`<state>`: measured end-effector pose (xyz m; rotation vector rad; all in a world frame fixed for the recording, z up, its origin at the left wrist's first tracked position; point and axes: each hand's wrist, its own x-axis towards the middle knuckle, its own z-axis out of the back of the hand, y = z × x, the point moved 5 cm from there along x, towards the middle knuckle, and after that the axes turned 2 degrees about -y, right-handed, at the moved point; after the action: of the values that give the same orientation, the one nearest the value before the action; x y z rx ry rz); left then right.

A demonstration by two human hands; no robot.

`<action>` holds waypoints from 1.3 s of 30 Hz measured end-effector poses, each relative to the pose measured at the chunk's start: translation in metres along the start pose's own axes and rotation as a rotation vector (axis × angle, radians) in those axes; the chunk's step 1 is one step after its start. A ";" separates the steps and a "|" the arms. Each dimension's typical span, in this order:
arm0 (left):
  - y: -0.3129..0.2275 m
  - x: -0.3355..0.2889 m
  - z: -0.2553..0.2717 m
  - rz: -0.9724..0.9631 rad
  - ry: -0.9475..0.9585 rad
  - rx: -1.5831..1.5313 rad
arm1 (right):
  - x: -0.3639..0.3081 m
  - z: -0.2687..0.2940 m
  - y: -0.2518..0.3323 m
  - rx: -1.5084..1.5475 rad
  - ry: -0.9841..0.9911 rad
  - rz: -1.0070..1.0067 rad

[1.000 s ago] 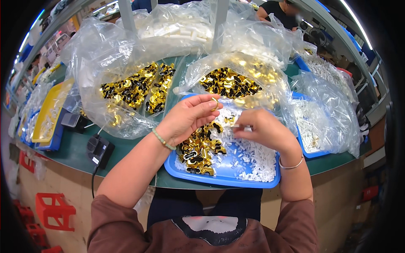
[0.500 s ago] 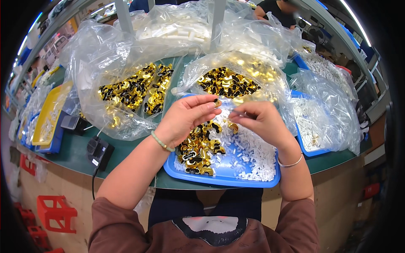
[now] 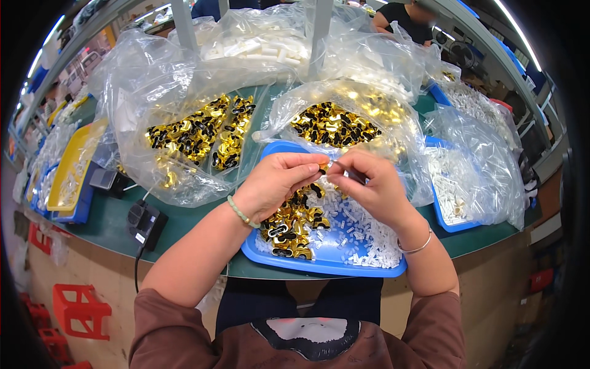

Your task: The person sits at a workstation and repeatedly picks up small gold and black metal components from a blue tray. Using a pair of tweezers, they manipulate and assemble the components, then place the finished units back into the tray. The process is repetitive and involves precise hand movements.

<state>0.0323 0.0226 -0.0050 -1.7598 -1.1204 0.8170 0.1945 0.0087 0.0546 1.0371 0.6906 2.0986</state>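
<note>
Over the blue tray (image 3: 295,265), my left hand (image 3: 279,179) pinches a small gold-and-black part (image 3: 323,168) between thumb and fingertips. My right hand (image 3: 372,183) is closed, its fingertips meeting the left ones at that part. A thin greyish thing shows between its thumb and forefinger, too small to name. Under my hands, the tray's left side holds a heap of gold-and-black parts (image 3: 298,227). Many small white plastic pieces (image 3: 378,243) lie loose across its middle and right side.
Clear plastic bags with gold-and-black parts (image 3: 190,132) lie beyond the tray, and a bag of white tubes (image 3: 258,49) behind. A blue tray of white pieces (image 3: 452,184) stands right. Left are a black device with a cable (image 3: 145,222) and a yellow tray (image 3: 67,178).
My right hand has moved left and slightly down, closing the gap to the part in my left hand. The left hand has shifted slightly right and down.
</note>
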 end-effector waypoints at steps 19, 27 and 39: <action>-0.005 0.001 -0.008 -0.021 0.085 0.039 | 0.000 0.000 -0.001 -0.287 -0.172 0.092; -0.005 0.002 -0.010 -0.047 0.106 0.006 | -0.002 -0.003 0.001 -0.293 -0.292 0.220; -0.007 0.000 -0.012 -0.072 0.109 0.099 | -0.004 -0.003 0.006 -0.406 -0.269 0.179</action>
<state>0.0398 0.0201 0.0062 -1.6525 -1.0469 0.7127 0.1918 0.0016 0.0557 1.1459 0.0350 2.0756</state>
